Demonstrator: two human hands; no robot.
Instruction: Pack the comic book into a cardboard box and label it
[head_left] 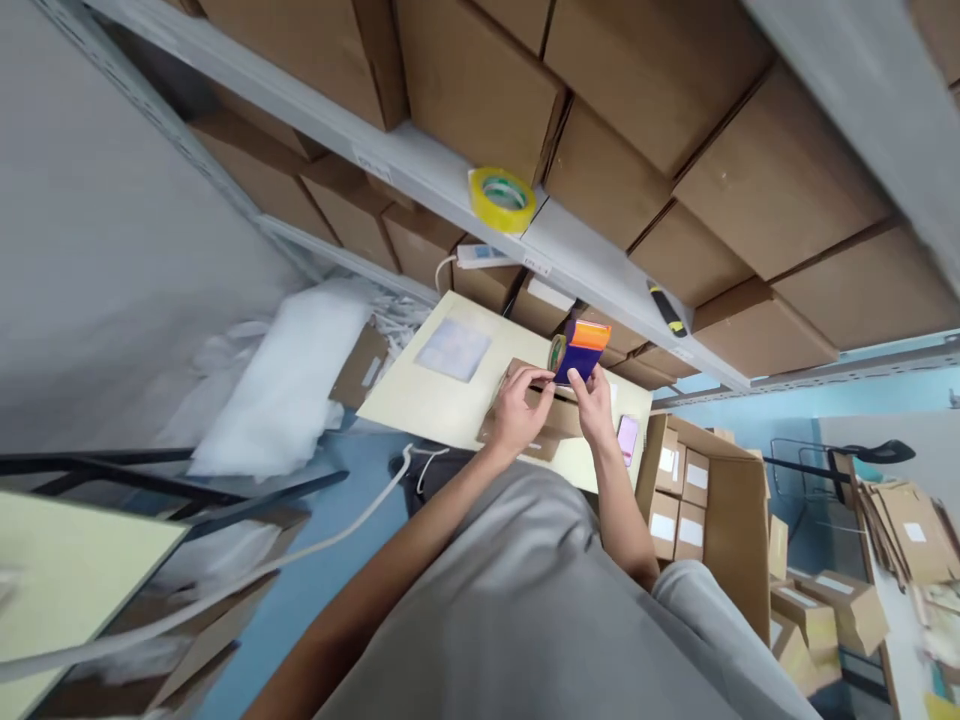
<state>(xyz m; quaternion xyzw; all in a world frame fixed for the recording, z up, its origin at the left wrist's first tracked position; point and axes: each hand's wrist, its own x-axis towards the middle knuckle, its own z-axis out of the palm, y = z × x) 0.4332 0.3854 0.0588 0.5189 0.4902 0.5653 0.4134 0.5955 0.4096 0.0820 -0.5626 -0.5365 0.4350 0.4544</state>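
A small brown cardboard box (561,418) lies on a pale yellow table (420,400). My right hand (596,405) grips a purple and orange tape dispenser (579,350) and holds it over the box's far end. My left hand (517,405) rests on top of the box, fingers curled, with its fingertips close to the dispenser's lower edge. Whether those fingers pinch the tape end I cannot make out.
A pink phone (627,436) lies on the table right of my hands. A yellow tape roll (502,198) and a utility knife (666,310) sit on the grey shelf (420,165). An open carton (712,500) of small boxes stands at right; white foam sheets (289,385) lie at left.
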